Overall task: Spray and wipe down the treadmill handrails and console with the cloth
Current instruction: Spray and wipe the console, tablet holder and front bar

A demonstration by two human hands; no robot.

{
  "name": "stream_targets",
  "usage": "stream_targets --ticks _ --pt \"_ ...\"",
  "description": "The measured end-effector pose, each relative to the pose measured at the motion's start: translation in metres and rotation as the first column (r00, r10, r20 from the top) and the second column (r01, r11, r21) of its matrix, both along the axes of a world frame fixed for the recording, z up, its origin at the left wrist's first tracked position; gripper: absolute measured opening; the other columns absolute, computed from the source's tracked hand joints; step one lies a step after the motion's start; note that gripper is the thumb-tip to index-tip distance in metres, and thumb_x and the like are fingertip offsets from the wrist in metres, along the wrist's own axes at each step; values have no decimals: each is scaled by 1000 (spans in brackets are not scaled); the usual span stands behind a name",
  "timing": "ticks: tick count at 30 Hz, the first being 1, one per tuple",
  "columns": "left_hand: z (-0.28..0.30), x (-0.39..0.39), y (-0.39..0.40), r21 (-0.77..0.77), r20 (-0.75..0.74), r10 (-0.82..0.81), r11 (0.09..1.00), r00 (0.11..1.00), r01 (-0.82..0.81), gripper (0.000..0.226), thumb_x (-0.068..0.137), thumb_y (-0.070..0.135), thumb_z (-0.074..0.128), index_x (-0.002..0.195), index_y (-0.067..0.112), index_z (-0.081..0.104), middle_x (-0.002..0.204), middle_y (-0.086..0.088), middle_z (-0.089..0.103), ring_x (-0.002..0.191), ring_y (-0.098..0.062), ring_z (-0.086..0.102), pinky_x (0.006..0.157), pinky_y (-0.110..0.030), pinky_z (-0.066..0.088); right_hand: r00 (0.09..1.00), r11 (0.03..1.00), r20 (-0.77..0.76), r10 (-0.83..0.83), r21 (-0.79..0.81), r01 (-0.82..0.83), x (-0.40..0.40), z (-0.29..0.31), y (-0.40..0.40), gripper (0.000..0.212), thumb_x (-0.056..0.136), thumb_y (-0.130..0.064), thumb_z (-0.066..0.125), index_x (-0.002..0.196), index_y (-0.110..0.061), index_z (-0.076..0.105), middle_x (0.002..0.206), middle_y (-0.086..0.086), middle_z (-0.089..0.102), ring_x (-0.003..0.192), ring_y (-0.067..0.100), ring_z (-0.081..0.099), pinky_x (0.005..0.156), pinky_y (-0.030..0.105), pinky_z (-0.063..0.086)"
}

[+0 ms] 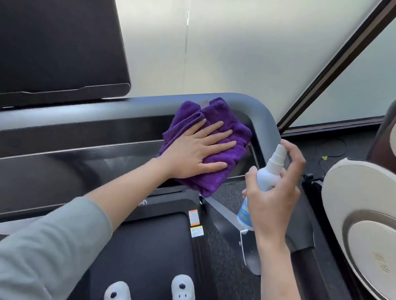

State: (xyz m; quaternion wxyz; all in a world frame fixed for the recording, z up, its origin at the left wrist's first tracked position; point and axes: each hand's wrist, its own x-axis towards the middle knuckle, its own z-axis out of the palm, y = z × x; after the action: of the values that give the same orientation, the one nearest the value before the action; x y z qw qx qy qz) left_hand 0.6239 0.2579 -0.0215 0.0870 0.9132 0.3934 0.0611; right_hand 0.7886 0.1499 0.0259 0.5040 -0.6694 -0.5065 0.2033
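1. Screen (pixel 49 39): we note a dark, blank panel with rounded corners, tilted back, standing above the far left stretch of the console and left of the cloth.
2. Console (pixel 46 149): a long glossy black deck with a grey rim, running from the left edge across to the cloth; a thin pale line runs along its length.
3. Left sleeve (pixel 23 246): grey fabric pushed up the forearm, which crosses over the console toward the cloth.
4. Left hand (pixel 197 149): we record it flat, palm down, fingers straight and spread, pressing on top of the cloth.
5. Cloth (pixel 210 136): purple, folded and bunched, lying on the right end of the console at the inner corner of the handrail, with one edge hanging over the console's near side.
6. Shoes (pixel 152 298): two white clogs with dark dots, on the black belt (pixel 148 247) below the cloth.
7. Handrail (pixel 259 113): a grey rounded bar that curves round just beyond and right of the cloth.
8. Spray bottle (pixel 267 178): white with a blue label, upright, just right of the cloth, nozzle turned toward it.
9. Right hand (pixel 274 192): we log it wrapped round the bottle, forefinger arched over the pump top.
10. Massage chair (pixel 377 221): cream and brown padded shapes, well right of the cloth.
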Motion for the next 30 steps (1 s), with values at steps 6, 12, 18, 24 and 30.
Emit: stream_targets --ticks 6,12,18,24,30 --pt "-2 9 15 45 -31 -84 995 996 86 54 99 52 37 150 35 27 160 9 20 150 -17 5 119 -35 -12 999 999 3 -32 -24 32 9 -10 2 60 87 -1 64 128 -37 39 74 10 59 55 36 62 57 51 55" --pt "-3 34 12 48 -50 -38 998 998 40 58 98 57 35 151 37 24 160 6 19 150 -19 2 117 -37 -15 996 996 27 -86 -28 87 28 -3 -3 60 87 -1 64 126 -37 38 74 16 59 57 43 60 61 55 53" --pt "4 -6 7 -123 59 -253 958 966 258 46 100 43 46 145 38 39 157 13 26 149 -13 9 120 -38 -6 997 997 27 -77 -6 78 24 -1 -3 60 87 -1 64 126 -38 38 70 13 57 56 43 59 61 58 53" --pt "-2 32 10 12 42 -230 973 972 229 47 97 50 45 143 45 38 149 9 42 146 -17 22 120 -40 -2 992 992 38 -124 -6 125 33 -8 -9 61 86 -1 66 128 -36 39 74 4 55 57 40 60 60 56 54" --pt "1 26 4 -67 185 -166 981 969 181 40 91 45 59 130 38 59 144 9 48 144 -15 27 120 -40 -2 993 994 50 -110 -10 111 24 -2 0 60 85 0 64 126 -37 39 68 0 52 55 40 56 56 57 53"
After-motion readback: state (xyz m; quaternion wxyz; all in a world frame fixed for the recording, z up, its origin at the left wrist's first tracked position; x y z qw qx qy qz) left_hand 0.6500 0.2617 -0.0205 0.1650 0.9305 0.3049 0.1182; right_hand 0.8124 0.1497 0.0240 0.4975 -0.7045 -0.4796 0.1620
